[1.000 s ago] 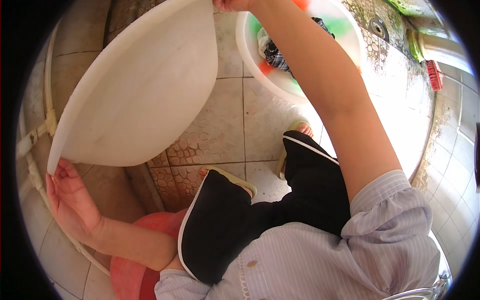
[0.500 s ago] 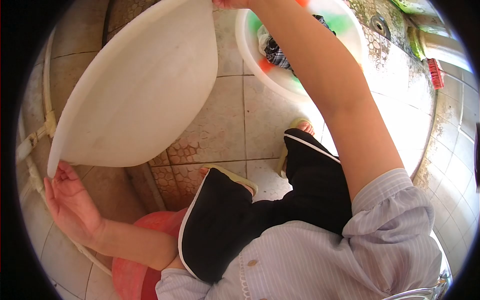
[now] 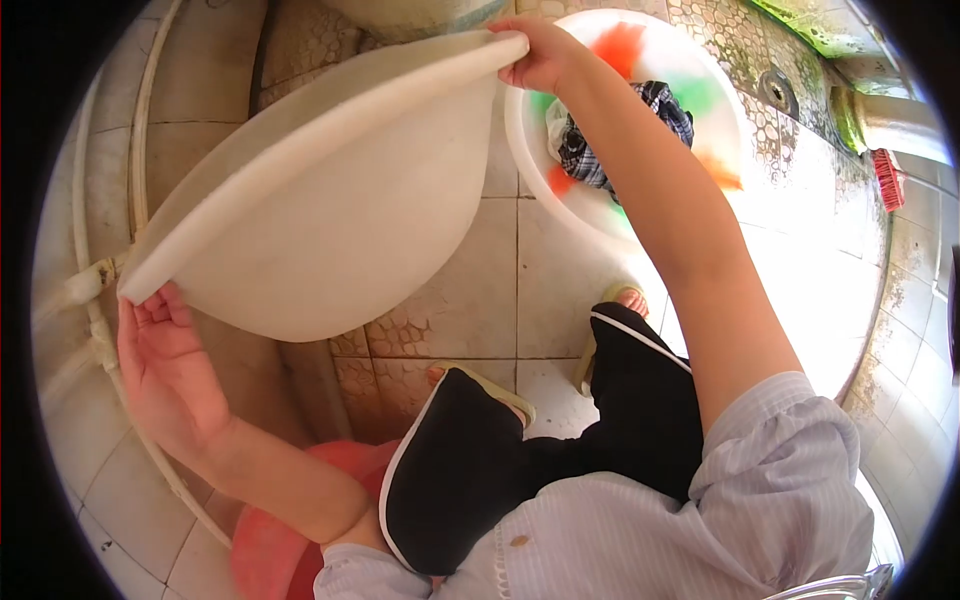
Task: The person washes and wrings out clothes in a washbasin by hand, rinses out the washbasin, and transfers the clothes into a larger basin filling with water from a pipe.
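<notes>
A large white basin [image 3: 350,220] hangs tilted between my two hands, its outer wall towards me and its rim running from lower left to upper right. My left hand [image 3: 172,370] grips the rim's lower left end, fingers curled over the edge. At the rim's upper right end my right hand [image 3: 540,55] is closed on it. Under my right forearm stands a second white basin [image 3: 525,165] with red and green patches, holding dark plaid cloth [image 3: 585,160].
A red tub [image 3: 265,555] is by my left elbow. White pipes [image 3: 140,150] run along the left wall. A red brush [image 3: 888,180] and a floor drain [image 3: 778,90] are at the upper right. My sandalled feet rest on the tiled floor.
The held basin has tilted, so more of its rim shows, and sits further right. Both hands have shifted with it. The view has moved, bringing the right hand fully into sight.
</notes>
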`<state>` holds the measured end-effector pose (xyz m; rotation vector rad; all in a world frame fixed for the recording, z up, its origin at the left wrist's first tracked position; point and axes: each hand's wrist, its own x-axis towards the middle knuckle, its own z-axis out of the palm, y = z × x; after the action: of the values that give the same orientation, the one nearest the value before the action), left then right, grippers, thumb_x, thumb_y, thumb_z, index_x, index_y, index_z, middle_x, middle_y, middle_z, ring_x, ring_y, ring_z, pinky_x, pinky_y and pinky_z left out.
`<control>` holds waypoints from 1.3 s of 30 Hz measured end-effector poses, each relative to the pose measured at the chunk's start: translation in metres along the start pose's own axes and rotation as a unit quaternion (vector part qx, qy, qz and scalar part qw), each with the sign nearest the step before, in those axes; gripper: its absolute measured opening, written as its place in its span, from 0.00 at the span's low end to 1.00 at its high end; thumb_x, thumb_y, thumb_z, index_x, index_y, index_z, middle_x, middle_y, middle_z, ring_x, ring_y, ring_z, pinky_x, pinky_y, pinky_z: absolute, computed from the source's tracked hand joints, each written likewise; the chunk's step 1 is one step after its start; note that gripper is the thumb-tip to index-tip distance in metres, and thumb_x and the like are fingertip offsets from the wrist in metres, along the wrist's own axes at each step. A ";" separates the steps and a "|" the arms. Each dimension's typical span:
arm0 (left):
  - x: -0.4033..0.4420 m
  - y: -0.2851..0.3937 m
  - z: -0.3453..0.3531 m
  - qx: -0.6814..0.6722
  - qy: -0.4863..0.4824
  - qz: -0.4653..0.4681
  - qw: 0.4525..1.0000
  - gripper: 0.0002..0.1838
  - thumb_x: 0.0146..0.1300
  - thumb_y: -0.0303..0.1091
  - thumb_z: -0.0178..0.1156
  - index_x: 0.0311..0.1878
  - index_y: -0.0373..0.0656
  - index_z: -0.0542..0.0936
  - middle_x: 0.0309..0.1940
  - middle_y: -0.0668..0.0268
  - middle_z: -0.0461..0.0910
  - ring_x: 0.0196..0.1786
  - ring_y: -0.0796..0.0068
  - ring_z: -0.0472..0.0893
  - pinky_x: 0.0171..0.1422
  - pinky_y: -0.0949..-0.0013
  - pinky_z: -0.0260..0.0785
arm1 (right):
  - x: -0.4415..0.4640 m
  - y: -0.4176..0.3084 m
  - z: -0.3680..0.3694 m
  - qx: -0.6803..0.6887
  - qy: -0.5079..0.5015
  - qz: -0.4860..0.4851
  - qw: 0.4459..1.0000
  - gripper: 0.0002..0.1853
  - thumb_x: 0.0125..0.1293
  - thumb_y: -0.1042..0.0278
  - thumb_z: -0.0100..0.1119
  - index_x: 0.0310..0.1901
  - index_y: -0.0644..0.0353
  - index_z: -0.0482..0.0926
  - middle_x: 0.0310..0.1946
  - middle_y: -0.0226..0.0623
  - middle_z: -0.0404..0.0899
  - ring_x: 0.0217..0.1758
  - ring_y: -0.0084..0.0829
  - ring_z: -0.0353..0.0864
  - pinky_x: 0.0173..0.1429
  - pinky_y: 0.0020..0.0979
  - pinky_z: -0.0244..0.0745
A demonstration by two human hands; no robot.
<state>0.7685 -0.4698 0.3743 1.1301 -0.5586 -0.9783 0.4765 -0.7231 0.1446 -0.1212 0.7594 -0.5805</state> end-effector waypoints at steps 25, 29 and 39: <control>-0.029 -0.009 0.007 0.071 0.178 0.017 0.981 0.16 0.67 0.34 0.47 0.52 0.34 0.70 0.51 0.62 0.74 0.53 0.71 0.74 0.58 0.68 0.67 | -0.022 0.022 0.009 -0.040 0.000 -0.057 0.998 0.09 0.61 0.69 0.53 0.41 0.62 0.71 0.36 0.35 0.76 0.36 0.26 0.75 0.38 0.26 0.72; -0.087 -0.027 -0.016 0.064 0.258 -0.043 0.963 0.18 0.64 0.34 0.49 0.54 0.35 0.68 0.54 0.61 0.73 0.56 0.70 0.72 0.60 0.65 0.66 | -0.039 0.021 0.034 -0.131 -0.008 -0.078 0.988 0.12 0.60 0.68 0.55 0.44 0.64 0.72 0.40 0.36 0.77 0.41 0.27 0.76 0.46 0.29 0.73; -0.175 -0.109 -0.095 0.015 0.255 -0.345 0.903 0.21 0.66 0.35 0.46 0.59 0.37 0.64 0.57 0.61 0.70 0.58 0.67 0.71 0.60 0.64 0.65 | -0.105 0.050 0.072 -0.404 -0.116 -0.186 0.888 0.19 0.55 0.65 0.57 0.48 0.64 0.72 0.35 0.31 0.76 0.34 0.19 0.73 0.37 0.24 0.70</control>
<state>0.7192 -0.2833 0.2554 1.5884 0.2856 -1.2001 0.4872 -0.6320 0.2457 -1.1127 0.7060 -0.5649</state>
